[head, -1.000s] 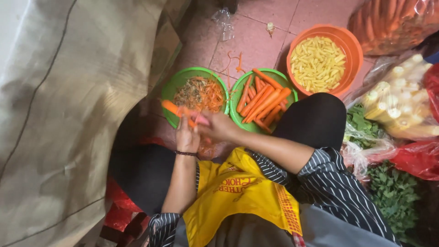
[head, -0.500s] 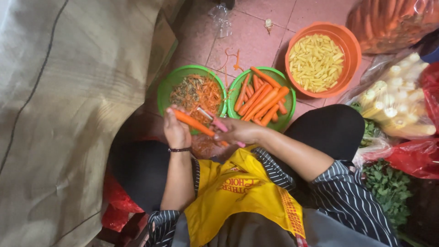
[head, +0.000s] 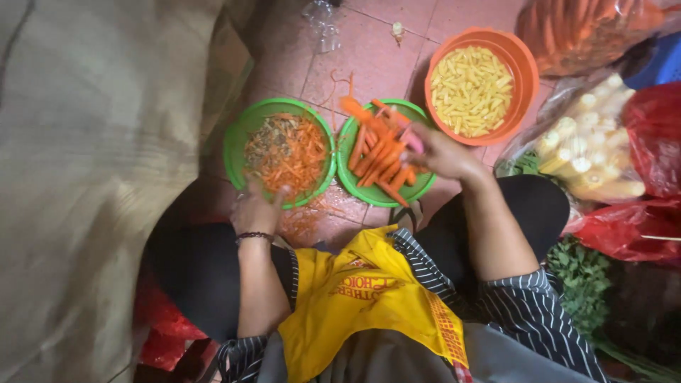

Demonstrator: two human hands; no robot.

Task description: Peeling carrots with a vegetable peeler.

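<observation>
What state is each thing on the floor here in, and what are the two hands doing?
Left green bowl: holds carrot peelings.
Right green bowl: holds peeled carrots.
Orange bowl: filled with pale yellow pieces.
Left hand: at the peelings bowl's rim.
Right hand: over the carrot bowl, grip blurred.

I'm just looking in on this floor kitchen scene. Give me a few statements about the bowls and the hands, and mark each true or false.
1. The right hand is over the green bowl of carrot sticks. True.
2. The left hand holds a whole carrot in the air. False: it rests at the near rim of the green bowl of peelings, with no carrot in it.
3. The orange bowl holds pale yellow pieces. True.
4. Both green bowls stand on a table. False: they stand on the tiled floor.
</observation>
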